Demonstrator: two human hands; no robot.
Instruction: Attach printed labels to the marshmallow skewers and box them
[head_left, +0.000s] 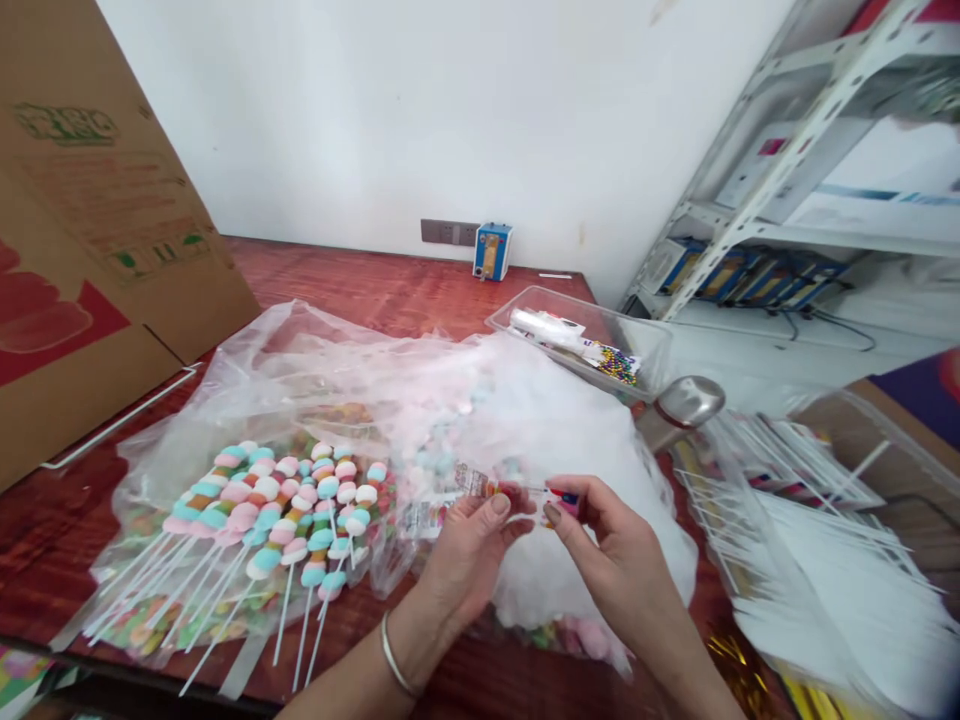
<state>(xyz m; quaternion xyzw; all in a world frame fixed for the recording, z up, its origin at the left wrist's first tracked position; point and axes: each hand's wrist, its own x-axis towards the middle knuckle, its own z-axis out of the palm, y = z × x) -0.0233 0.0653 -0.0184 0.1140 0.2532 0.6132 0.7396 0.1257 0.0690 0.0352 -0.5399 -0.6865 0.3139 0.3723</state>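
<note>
My left hand (pixel 472 545), with a silver bangle on its wrist, is closed on a small clear printed wrapper (pixel 471 479). To its right, my right hand (pixel 619 550) pinches a small red, blue and pink piece (pixel 564 499); its exact kind is too small to tell. The two hands are close together, over a large clear plastic bag (pixel 540 410) with pale pink and blue marshmallows inside. On the left, several marshmallow skewers (pixel 262 500) on white sticks lie on another clear bag (pixel 142 520) of colourful gummy candy.
A cardboard box (pixel 97 230) stands at the left. Behind the bags are a clear plastic tub (pixel 517 310) and a blue device (pixel 492 252) by the wall. A steel flask (pixel 679 410), white sticks (pixel 832 560) in a bin and a metal shelf (pixel 780 160) are at the right.
</note>
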